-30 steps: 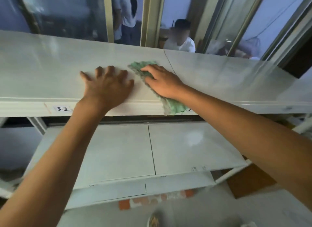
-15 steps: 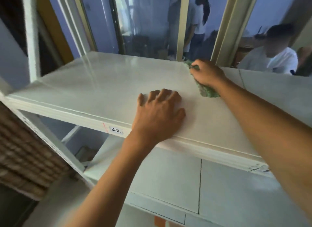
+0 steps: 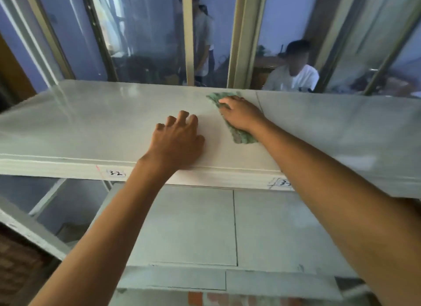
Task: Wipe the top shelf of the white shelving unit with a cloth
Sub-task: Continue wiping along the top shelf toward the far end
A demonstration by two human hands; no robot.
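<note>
The white top shelf (image 3: 91,123) spans the whole view at chest height, glossy, with a seam right of centre. A green cloth (image 3: 239,136) lies flat on it near the back edge. My right hand (image 3: 241,114) presses down on the cloth, covering its middle, so only its far tip and near end show. My left hand (image 3: 177,141) rests palm down on the shelf's front part, fingers slightly curled, holding nothing.
Small labels (image 3: 116,173) are stuck on the shelf's front lip. A lower white shelf (image 3: 193,226) juts out below. Behind the unit stand window frames (image 3: 237,36), and a seated person in a white shirt (image 3: 293,77) and a standing person (image 3: 202,43) beyond the glass.
My right hand with the cloth went from the shelf's front edge to its back edge. It has slid a little nearer since. My left hand stays planted at the front.
</note>
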